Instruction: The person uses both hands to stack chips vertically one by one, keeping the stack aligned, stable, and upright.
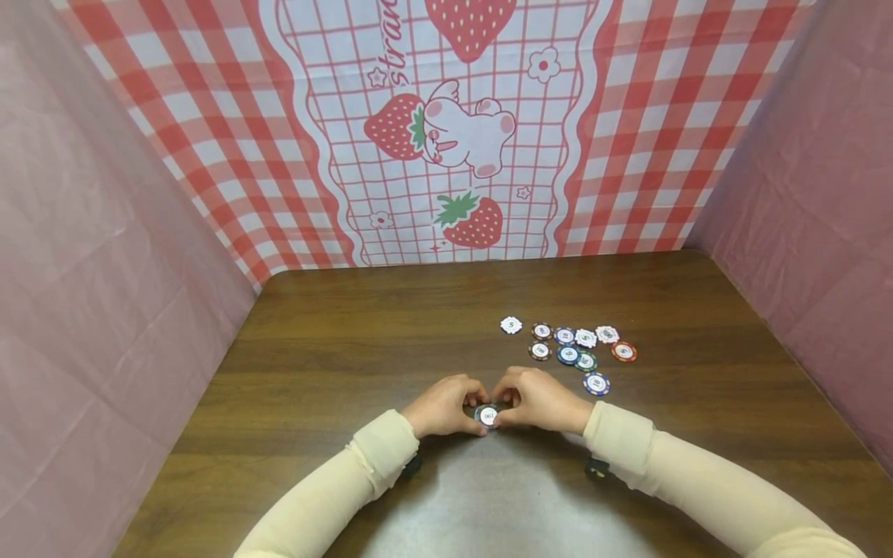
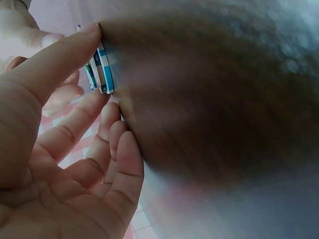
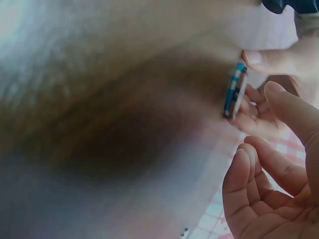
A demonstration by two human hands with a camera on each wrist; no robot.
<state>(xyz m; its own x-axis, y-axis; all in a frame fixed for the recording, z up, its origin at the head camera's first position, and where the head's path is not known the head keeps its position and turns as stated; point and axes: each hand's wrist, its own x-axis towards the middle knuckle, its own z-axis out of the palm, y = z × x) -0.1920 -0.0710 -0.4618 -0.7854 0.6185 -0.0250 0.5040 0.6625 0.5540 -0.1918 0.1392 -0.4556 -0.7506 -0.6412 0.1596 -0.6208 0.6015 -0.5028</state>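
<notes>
Chips (image 1: 487, 416), pinched thumb-to-finger by left hand (image 1: 445, 404), could skew under uneven pressure; right hand (image 1: 543, 400) (fingers parted, empty) adjacent.

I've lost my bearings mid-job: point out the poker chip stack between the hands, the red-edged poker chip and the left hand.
Poker chip stack (image 1: 487, 416): head view, white centre of its top face.
Red-edged poker chip (image 1: 624, 352): head view, its white centre.
Left hand (image 1: 445, 405): head view, back of the hand.
</notes>
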